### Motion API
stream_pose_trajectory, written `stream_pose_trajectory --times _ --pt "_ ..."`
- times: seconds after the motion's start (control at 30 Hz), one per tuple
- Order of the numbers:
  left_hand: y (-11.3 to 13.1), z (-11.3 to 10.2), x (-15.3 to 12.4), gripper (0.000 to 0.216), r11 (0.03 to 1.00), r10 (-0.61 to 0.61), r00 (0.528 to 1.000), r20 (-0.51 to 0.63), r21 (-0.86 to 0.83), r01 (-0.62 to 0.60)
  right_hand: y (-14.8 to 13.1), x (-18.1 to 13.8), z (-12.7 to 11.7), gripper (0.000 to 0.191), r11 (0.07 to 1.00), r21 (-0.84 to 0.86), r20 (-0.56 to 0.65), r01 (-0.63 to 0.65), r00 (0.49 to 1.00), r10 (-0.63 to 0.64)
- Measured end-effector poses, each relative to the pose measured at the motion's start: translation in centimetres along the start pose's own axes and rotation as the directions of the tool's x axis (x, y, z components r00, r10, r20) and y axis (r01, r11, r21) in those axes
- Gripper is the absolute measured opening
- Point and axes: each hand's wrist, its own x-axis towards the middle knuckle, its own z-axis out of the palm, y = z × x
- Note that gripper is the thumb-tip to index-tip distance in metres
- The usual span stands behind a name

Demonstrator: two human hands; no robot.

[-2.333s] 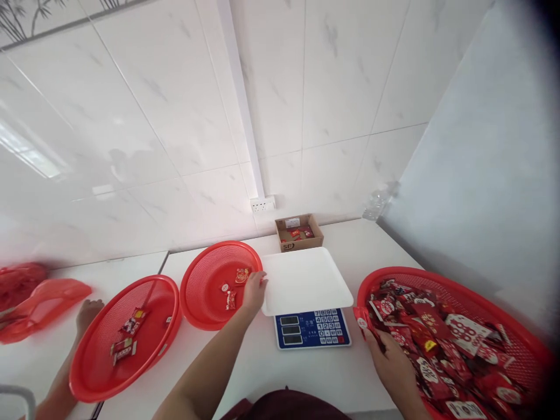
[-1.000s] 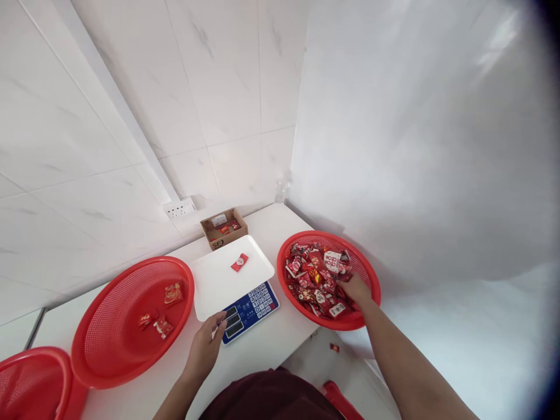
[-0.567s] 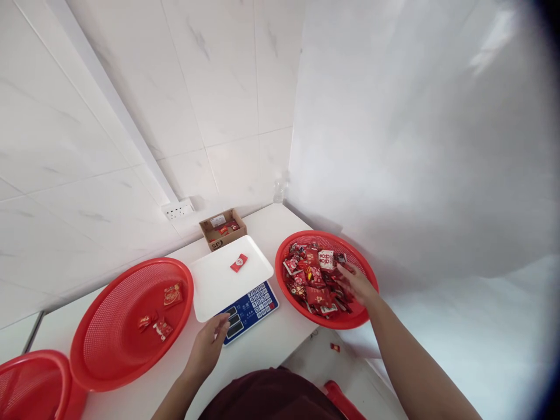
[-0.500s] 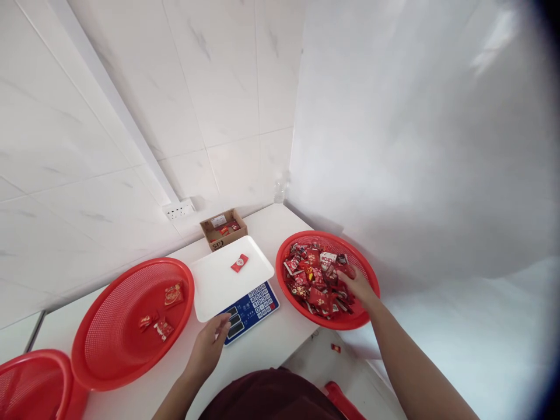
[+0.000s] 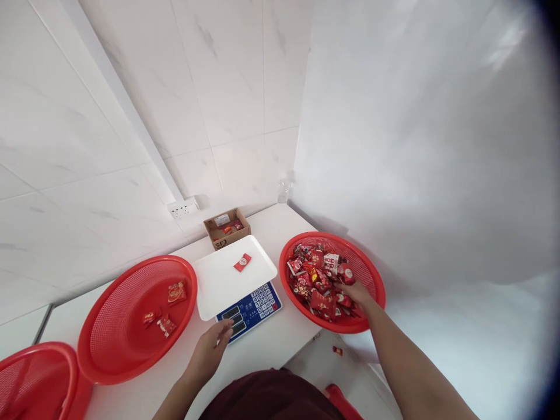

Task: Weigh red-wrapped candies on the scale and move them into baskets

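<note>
My right hand (image 5: 355, 293) reaches into a round red basket (image 5: 377, 279) on the right, its fingertips sunk among a heap of small wrapped packets (image 5: 322, 300), mostly red. Those fingers are largely hidden, so whether they grip a packet is unclear. Beside the lower edge of a blue-and-white digital scale (image 5: 262, 300), my left hand (image 5: 212, 348) hovers with loosely curled fingers, thumb a little apart and nothing visible in it. A single red packet (image 5: 242, 262) lies on the scale's white tray (image 5: 214, 286).
Left of the scale stands a second red basket (image 5: 105, 309) with a few packets inside. Another red basket (image 5: 39, 350) is cut off at the left edge. Behind the scale sits a small cardboard box (image 5: 233, 238). One packet (image 5: 337, 350) lies on the floor.
My right hand has pushed deeper into the packets, and some there have shifted. The left hand stays beside the scale. The whole view has moved slightly.
</note>
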Motion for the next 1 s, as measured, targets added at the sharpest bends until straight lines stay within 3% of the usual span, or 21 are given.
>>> stream_pose_trajectory --times 0.1,0.23,0.37,0.6,0.8,0.9,1.0 --pt "-0.4 -0.2 0.0 0.037 1.0 -0.008 1.0 -0.003 -0.023 0.007 -0.9 -0.3 -0.7 0.04 0.994 0.052 0.064 -0.093 0.994 0.09" --pt "-0.3 -0.2 0.1 0.035 1.0 -0.006 1.0 -0.006 -0.019 0.006 -2.5 -0.7 -1.7 0.056 0.989 0.083 0.042 -0.121 0.992 0.118" --pt "0.4 0.1 0.3 0.038 1.0 -0.011 1.0 0.01 0.0 0.011 -4.6 -1.3 -2.4 0.063 1.0 0.027 0.035 -0.008 0.999 0.007" --pt "0.7 0.6 0.1 0.035 1.0 -0.007 0.998 0.061 -0.019 0.008 -6.4 -2.2 -1.7 0.061 0.984 -0.104 0.178 0.146 0.976 -0.126" --pt "0.9 0.6 0.0 0.035 1.0 -0.017 0.995 0.097 -0.003 0.018 -6.6 -2.5 -1.3 0.052 0.929 -0.344 0.046 0.138 0.99 -0.131" --pt "1.9 0.4 0.1 0.034 0.998 -0.035 0.994 0.101 -0.044 0.04 -7.3 -3.1 -1.6 0.04 0.909 -0.381 -0.042 0.166 0.98 -0.197" --pt "3.5 0.3 -0.1 0.032 0.986 -0.052 0.993 0.109 -0.15 0.068 -8.7 -4.6 -0.9 0.035 0.889 -0.373 -0.115 0.264 0.938 -0.327"
